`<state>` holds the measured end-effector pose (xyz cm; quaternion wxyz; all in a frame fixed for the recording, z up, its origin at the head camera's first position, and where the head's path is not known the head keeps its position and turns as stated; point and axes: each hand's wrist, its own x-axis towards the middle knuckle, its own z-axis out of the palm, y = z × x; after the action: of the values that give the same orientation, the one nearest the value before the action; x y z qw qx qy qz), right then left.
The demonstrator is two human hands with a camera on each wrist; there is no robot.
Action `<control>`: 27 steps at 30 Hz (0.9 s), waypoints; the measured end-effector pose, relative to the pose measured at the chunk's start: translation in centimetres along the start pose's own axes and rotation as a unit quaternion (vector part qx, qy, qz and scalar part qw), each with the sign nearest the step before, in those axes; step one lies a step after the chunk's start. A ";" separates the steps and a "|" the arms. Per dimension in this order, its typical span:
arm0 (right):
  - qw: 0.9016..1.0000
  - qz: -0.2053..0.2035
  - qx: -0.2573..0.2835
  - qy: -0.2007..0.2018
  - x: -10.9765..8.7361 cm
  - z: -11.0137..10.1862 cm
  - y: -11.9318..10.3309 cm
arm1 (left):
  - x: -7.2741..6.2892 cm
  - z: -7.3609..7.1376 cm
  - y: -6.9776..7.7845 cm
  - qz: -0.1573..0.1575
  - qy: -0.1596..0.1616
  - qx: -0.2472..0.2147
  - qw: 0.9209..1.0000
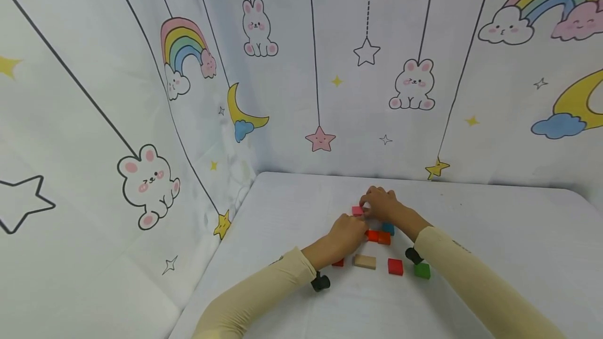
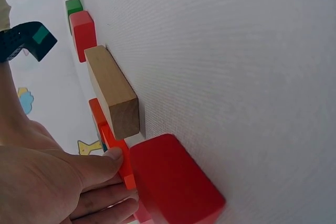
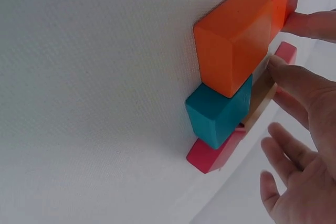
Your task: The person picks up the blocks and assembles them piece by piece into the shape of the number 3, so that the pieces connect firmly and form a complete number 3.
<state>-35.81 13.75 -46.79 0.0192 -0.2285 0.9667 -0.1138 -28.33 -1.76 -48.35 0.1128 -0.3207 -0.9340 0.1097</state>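
In the left wrist view, my left hand (image 2: 47, 182) pinches an orange-red block (image 2: 126, 172) between thumb and fingers, down at the table. An orange block (image 3: 231, 40) stands against it in the right wrist view. Beside that come a teal block (image 3: 218, 113) and a magenta block (image 3: 210, 157). My right hand (image 3: 315, 111) pinches a plain wooden block (image 3: 261, 98) behind these, with its other fingers spread loosely. Just left of the right hand in the head view is a pink block (image 1: 357, 211).
Nearer me lies a row: a dark red block (image 2: 173, 182), a natural wooden block (image 1: 365, 261), a red block (image 1: 395, 267) and a green block (image 1: 422, 271). The white table (image 1: 282, 203) meets printed cloth walls (image 1: 287, 93) behind and at left.
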 end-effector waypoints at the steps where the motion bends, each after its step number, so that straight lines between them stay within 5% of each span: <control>1: 1.000 0.001 -0.001 -0.001 -0.1 -0.1 0.0 | 0.0 0.0 0.0 0.000 0.000 0.001 1.000; 11: 1.000 0.005 -0.001 0.016 -1.8 -0.8 0.7 | -0.1 -0.1 0.0 0.002 -0.014 -0.007 1.000; 27: 0.999 0.019 0.016 0.049 -9.4 -3.3 3.0 | -0.3 -0.2 0.0 -0.001 -0.015 -0.045 0.999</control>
<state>-29.00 21.20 -44.44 -0.0220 -0.2043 0.9687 -0.1395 -28.07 -1.93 -48.18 0.0846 -0.3225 -0.9400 0.0723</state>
